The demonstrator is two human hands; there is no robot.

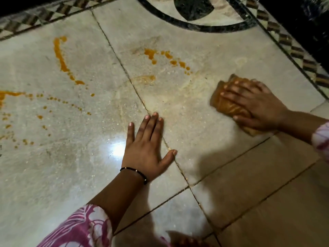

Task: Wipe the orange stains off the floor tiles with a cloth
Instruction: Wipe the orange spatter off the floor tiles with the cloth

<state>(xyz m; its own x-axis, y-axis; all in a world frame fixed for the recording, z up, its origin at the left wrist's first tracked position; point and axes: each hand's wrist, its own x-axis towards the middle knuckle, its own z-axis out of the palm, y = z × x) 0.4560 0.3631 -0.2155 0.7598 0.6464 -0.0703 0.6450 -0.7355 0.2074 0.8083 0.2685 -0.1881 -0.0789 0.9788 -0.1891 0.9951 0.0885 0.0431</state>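
Note:
My right hand presses flat on a folded cloth, stained orange-brown, on the right part of a pale marble tile. Faint yellowish smears fan out to the cloth's left. Orange drops lie in a curved row beyond it, with a smudged patch below them. On the left tile a long orange streak runs down, and several scattered drops spread toward the left edge. My left hand rests palm down, fingers spread, across the tile joint near the middle. It holds nothing.
A checkered dark-and-light border strip runs along the right and the far left. A black inlaid arc sits at the top. A bright light reflection shines beside my left hand. Plain beige tiles fill the near right.

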